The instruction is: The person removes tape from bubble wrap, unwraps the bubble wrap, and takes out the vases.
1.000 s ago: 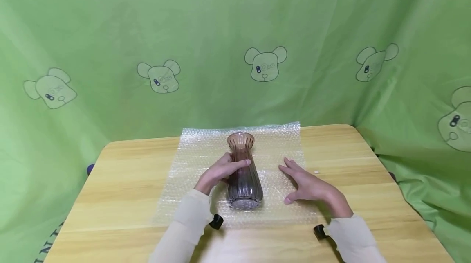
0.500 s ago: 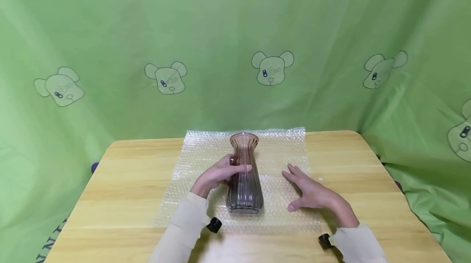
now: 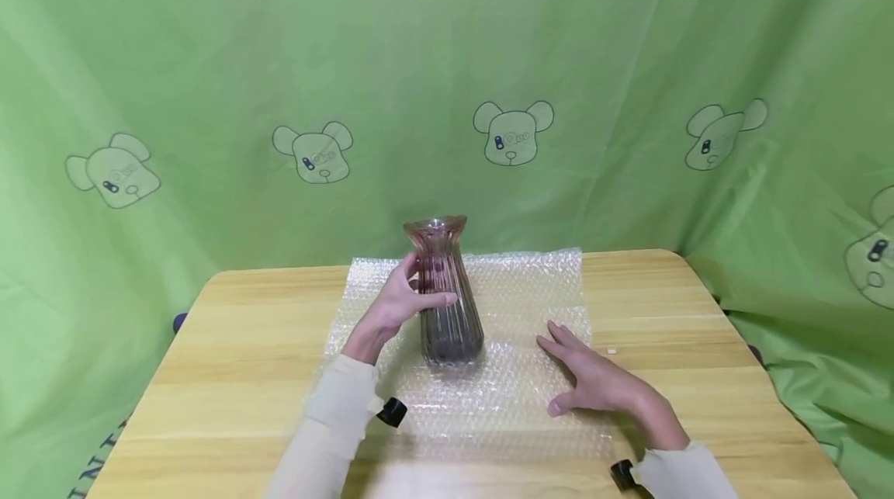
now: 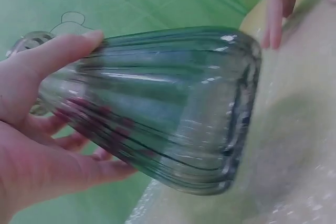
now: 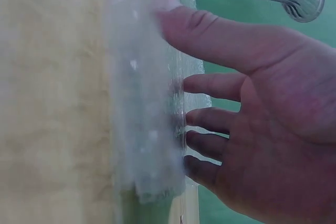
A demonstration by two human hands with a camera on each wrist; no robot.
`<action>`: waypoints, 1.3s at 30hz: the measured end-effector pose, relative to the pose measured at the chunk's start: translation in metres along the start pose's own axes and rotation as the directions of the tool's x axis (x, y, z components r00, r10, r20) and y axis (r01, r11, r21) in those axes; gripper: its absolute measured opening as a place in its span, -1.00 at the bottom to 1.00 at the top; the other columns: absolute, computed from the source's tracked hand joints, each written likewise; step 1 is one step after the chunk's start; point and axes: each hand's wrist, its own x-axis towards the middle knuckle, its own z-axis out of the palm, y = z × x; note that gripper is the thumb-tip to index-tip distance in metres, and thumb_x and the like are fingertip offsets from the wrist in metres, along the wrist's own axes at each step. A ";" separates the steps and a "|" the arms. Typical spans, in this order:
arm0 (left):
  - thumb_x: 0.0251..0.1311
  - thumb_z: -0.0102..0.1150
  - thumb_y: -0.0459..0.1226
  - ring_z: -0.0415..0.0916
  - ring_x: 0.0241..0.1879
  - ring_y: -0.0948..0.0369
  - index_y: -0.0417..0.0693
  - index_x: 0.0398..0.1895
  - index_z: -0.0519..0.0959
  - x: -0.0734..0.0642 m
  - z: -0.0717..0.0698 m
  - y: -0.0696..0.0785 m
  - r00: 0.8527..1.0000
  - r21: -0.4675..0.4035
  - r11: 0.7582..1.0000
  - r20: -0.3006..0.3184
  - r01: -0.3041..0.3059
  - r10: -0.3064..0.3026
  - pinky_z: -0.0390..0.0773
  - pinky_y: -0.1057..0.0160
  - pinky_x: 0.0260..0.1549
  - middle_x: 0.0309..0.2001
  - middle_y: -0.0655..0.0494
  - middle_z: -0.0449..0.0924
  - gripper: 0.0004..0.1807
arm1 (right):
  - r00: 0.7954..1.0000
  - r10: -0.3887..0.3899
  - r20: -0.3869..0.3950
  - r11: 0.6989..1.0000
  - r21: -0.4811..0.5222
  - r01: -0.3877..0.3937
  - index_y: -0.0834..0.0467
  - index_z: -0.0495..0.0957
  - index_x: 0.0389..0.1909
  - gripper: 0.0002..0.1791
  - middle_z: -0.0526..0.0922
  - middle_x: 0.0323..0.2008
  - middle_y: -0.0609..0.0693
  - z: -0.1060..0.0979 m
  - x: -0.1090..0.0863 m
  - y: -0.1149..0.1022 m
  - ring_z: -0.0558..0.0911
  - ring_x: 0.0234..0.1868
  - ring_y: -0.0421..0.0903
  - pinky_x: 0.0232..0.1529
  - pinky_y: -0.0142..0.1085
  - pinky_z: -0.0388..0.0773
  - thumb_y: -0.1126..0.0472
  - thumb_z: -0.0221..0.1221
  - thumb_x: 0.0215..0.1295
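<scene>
My left hand (image 3: 401, 296) grips a ribbed glass vase (image 3: 447, 320) round its narrower upper body, thumb across the front and fingers behind. The vase is pinkish at its flared mouth and dark grey toward the base. It stands nearly upright, leaning slightly left, and appears lifted off the sheet of bubble wrap (image 3: 520, 289) spread beneath it. In the left wrist view the glass body (image 4: 168, 103) shows my fingers through it. To the right, my right hand (image 3: 594, 375) has its fingers spread, fingertips on or just over the bubble wrap; the right wrist view shows this palm (image 5: 273, 140).
The bubble wrap lies on a wooden table (image 3: 244, 375) with rounded far corners. A tiny white scrap (image 3: 611, 351) sits right of the sheet. Green curtains (image 3: 412, 57) with bear-head drawings hang behind and at both sides of the table.
My left hand has raised the vase and carried it a little left and away, tipping its mouth slightly left. The right hand has stayed almost in place.
</scene>
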 end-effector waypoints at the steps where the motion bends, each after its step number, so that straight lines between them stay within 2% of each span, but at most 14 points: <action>1: -0.09 0.60 -0.42 0.45 0.28 -0.12 -0.01 0.62 0.09 0.001 -0.001 0.002 1.000 0.004 1.000 -0.016 -0.012 0.012 0.45 -0.10 0.31 0.39 -0.13 0.36 0.19 | 1.000 -0.002 0.001 1.000 -0.004 0.002 0.40 0.17 0.52 0.22 -0.18 0.57 0.46 0.001 -0.001 0.000 -0.12 0.53 0.50 0.44 0.38 -0.05 -0.04 0.57 -0.09; 7: -0.17 0.64 -0.42 0.29 0.43 -0.08 0.08 0.62 0.11 0.012 -0.007 0.020 0.991 0.078 0.990 -0.069 -0.113 0.119 0.31 -0.14 0.41 0.48 -0.05 0.30 0.24 | 1.000 -0.016 -0.005 1.000 -0.014 0.016 0.40 0.19 0.51 0.22 -0.15 0.57 0.45 0.005 -0.004 -0.005 -0.09 0.52 0.50 0.43 0.38 -0.02 -0.06 0.57 -0.09; 12: -0.16 0.68 -0.34 0.20 0.49 -0.07 0.11 0.63 0.09 0.028 -0.004 0.033 0.980 0.161 0.974 -0.096 -0.157 0.174 0.25 -0.11 0.44 0.53 -0.02 0.21 0.26 | 1.000 -0.018 -0.019 1.000 -0.015 0.018 0.39 0.20 0.51 0.22 -0.13 0.57 0.45 0.008 -0.009 -0.008 -0.07 0.52 0.49 0.42 0.38 0.01 -0.06 0.57 -0.10; 19: -0.15 0.64 -0.40 0.34 0.38 -0.02 0.06 0.56 0.19 0.051 -0.001 0.034 0.963 0.192 0.957 -0.117 -0.218 0.243 0.37 -0.06 0.38 0.41 -0.03 0.36 0.15 | 1.000 -0.017 -0.004 1.000 -0.013 0.017 0.36 0.20 0.53 0.21 -0.13 0.58 0.43 0.014 -0.017 -0.013 -0.08 0.54 0.47 0.42 0.37 0.05 -0.10 0.55 -0.07; 25: -0.19 0.64 -0.46 0.34 0.39 0.02 0.08 0.54 0.21 0.067 0.000 0.035 0.943 0.273 0.924 -0.121 -0.268 0.309 0.33 -0.02 0.41 0.41 0.00 0.37 0.16 | 1.000 -0.021 -0.004 0.999 -0.033 0.021 0.35 0.20 0.53 0.20 -0.11 0.58 0.42 0.012 -0.023 -0.018 -0.04 0.54 0.45 0.41 0.35 0.10 -0.09 0.56 -0.07; 29: -0.21 0.64 -0.48 0.31 0.41 0.00 0.10 0.55 0.20 0.077 0.001 0.030 0.936 0.293 0.918 -0.149 -0.266 0.319 0.28 -0.05 0.44 0.43 0.00 0.36 0.18 | 1.000 -0.023 -0.013 0.999 -0.038 0.022 0.35 0.20 0.52 0.21 -0.10 0.58 0.42 0.012 -0.029 -0.020 -0.04 0.54 0.45 0.42 0.33 0.07 -0.10 0.56 -0.09; 34: -0.17 0.64 -0.45 0.25 0.47 0.01 0.16 0.57 0.16 0.085 0.008 0.021 0.945 0.283 0.932 -0.168 -0.228 0.282 0.20 -0.08 0.47 0.48 0.02 0.31 0.20 | 1.000 -0.005 -0.018 0.999 -0.053 0.004 0.34 0.21 0.53 0.21 -0.09 0.59 0.39 0.015 -0.038 -0.019 -0.02 0.54 0.42 0.41 0.31 0.09 -0.11 0.56 -0.09; 39: -0.17 0.61 -0.50 0.25 0.46 -0.01 0.11 0.57 0.16 0.089 0.011 0.013 0.948 0.280 0.935 -0.170 -0.216 0.270 0.19 -0.06 0.48 0.47 -0.01 0.33 0.19 | 1.000 0.002 -0.015 0.998 -0.066 -0.003 0.32 0.20 0.53 0.21 -0.10 0.60 0.37 0.017 -0.041 -0.018 -0.02 0.55 0.41 0.41 0.27 0.08 -0.10 0.55 -0.10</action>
